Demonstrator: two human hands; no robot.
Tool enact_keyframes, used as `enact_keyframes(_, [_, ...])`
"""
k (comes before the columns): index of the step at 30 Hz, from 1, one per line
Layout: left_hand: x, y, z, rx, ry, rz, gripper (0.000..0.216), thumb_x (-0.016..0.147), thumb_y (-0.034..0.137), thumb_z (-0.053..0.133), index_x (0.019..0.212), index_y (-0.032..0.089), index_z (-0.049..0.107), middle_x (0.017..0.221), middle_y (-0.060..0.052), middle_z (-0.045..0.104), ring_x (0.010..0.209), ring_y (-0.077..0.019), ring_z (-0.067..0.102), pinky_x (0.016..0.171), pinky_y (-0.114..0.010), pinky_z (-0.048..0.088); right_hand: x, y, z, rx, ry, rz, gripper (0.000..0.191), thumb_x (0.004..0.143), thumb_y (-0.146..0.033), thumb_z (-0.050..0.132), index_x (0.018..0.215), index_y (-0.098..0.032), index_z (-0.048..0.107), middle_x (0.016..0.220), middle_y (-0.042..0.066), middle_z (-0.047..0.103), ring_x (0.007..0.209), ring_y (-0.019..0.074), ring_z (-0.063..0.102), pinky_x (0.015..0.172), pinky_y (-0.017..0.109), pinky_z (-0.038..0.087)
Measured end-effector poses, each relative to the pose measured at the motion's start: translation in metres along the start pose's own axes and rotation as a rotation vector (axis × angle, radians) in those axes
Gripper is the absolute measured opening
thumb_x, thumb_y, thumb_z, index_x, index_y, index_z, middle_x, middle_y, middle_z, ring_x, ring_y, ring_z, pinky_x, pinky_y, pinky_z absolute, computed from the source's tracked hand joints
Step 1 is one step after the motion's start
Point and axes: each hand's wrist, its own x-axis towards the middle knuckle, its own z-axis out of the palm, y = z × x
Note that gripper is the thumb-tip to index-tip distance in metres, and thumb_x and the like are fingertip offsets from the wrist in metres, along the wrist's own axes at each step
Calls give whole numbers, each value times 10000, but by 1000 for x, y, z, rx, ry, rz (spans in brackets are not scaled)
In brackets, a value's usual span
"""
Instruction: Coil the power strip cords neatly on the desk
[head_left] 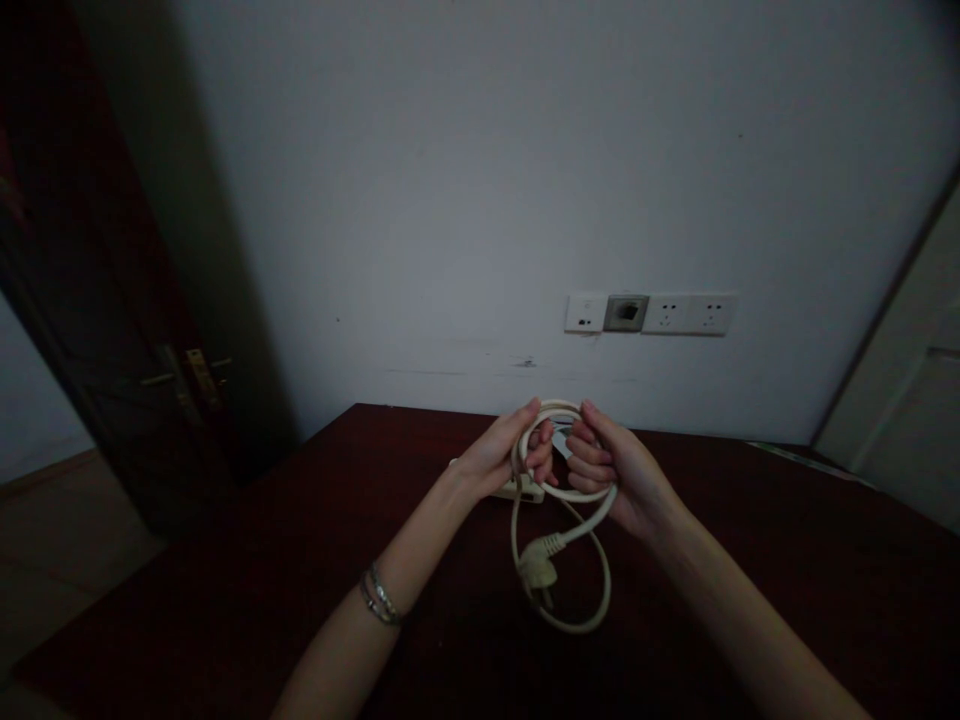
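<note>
Both hands are raised over a dark red table (225, 600) and hold a coiled white power cable (564, 490). My left hand (501, 453) is closed around the left side of the coil, with a bracelet on its wrist. My right hand (619, 468) grips the right side, fingers curled round the cable. A loop hangs down below the hands, and the white plug (537, 572) dangles inside it. Partly hidden behind my left hand lies a white power strip body (525, 490).
A row of white wall sockets (651, 313) sits on the wall behind the table. A dark wooden door (112, 330) with a metal handle stands open at the left. A pale door or cabinet (907, 410) rises at the right edge.
</note>
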Motion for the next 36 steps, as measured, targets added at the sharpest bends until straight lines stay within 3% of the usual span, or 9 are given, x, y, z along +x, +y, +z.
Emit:
enact_keyframes(5, [-1, -2, -16, 180, 134, 26, 576, 713, 661, 508, 842, 101, 548, 596, -45, 616, 527, -146, 601, 547, -268, 464, -2, -11, -7, 49, -22, -23, 351, 817, -390, 569, 595, -176, 400, 399, -120, 211, 305, 11, 121, 298, 113, 177])
enact_keyframes(9, [-2, -17, -37, 286, -46, -24, 527, 695, 592, 597, 836, 84, 572, 598, -51, 612, 519, -137, 589, 533, -253, 443, -8, -25, -7, 144, 22, -75, 342, 857, -342, 520, 587, -172, 397, 389, -114, 230, 295, 14, 130, 295, 123, 174])
enact_keyframes(11, [1, -32, -43, 297, -99, -101, 431, 691, 488, 659, 816, 84, 578, 559, -24, 583, 453, -107, 540, 481, -234, 413, -13, -33, -7, 196, 51, -119, 335, 889, -317, 462, 594, -172, 397, 392, -110, 236, 291, 18, 141, 292, 131, 169])
enact_keyframes(17, [12, -56, -40, 171, -6, -305, 285, 802, 426, 542, 806, 143, 509, 487, 105, 309, 344, -15, 220, 389, -176, 291, -26, -66, -25, 291, 110, -343, 254, 902, -224, 369, 654, -179, 397, 434, -96, 263, 320, 36, 257, 336, 165, 286])
enact_keyframes(20, [10, -49, -34, 560, 22, -341, 217, 795, 324, 558, 915, 152, 504, 556, 70, 394, 400, -36, 315, 407, -171, 271, -24, -75, -39, 268, 180, -406, 177, 871, -144, 365, 708, -173, 428, 486, -76, 324, 372, 42, 332, 367, 164, 339])
enact_keyframes(24, [2, -43, -23, 1441, 169, -177, 248, 757, 129, 509, 1004, 144, 515, 831, -85, 589, 715, -170, 578, 600, -259, 425, -16, -73, -50, 166, 236, -407, 99, 833, -84, 435, 815, -165, 489, 543, -68, 362, 420, 33, 375, 385, 123, 370])
enact_keyframes(26, [-1, -45, -16, 1702, 171, -154, 264, 774, 89, 437, 1015, 134, 536, 939, -144, 601, 831, -228, 606, 672, -307, 446, -13, -70, -52, 82, 211, -397, 70, 812, -108, 512, 811, -176, 495, 545, -74, 352, 423, 32, 373, 395, 111, 390])
enact_keyframes(33, [-1, -49, -7, 1812, 71, -354, 261, 797, 79, 420, 977, 96, 608, 935, -207, 653, 896, -303, 632, 724, -390, 474, -9, -68, -54, 66, 161, -268, 120, 783, -105, 571, 742, -190, 496, 541, -63, 482, 441, 35, 473, 437, 97, 474])
enact_keyframes(36, [-2, -48, 0, 1831, 7, -369, 242, 784, 81, 447, 929, 98, 639, 932, -209, 661, 899, -328, 631, 713, -413, 479, -2, -55, -47, -42, 248, -323, 99, 776, -126, 592, 765, -194, 521, 821, 1, 667, 688, 83, 636, 513, 130, 528])
